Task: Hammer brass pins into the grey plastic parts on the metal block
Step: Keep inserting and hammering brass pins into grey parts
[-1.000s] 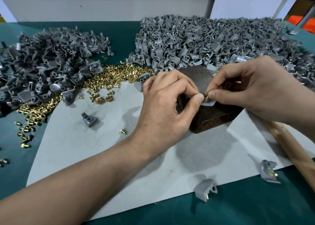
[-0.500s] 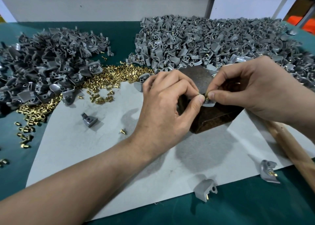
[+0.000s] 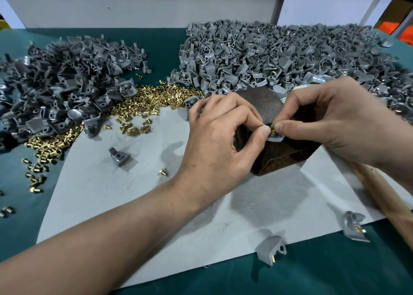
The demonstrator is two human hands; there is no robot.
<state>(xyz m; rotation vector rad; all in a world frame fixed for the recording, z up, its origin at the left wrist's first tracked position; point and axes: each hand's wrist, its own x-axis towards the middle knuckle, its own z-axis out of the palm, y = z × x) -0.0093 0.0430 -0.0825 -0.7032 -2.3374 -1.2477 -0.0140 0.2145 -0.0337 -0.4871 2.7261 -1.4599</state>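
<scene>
A dark brown metal block [image 3: 268, 103] stands on a grey sheet [image 3: 125, 196] in the middle of the table. A grey plastic part [image 3: 275, 137] lies on the block's near top edge, mostly covered by fingers. My left hand [image 3: 220, 136] pinches the part with thumb and forefinger. My right hand [image 3: 335, 120] pinches a brass pin [image 3: 273, 127] held at the part. Loose brass pins [image 3: 147, 103] lie in a heap left of the block. A wooden hammer handle [image 3: 386, 196] lies under my right wrist; its head is out of view.
A dark grey pile of parts [image 3: 55, 78] fills the left, and a lighter pile [image 3: 279, 51] spreads across the back right. Single parts lie on the sheet [image 3: 119, 156], at its front edge [image 3: 271, 249] and at the right [image 3: 354, 225]. Green cloth [image 3: 312, 277] covers the table.
</scene>
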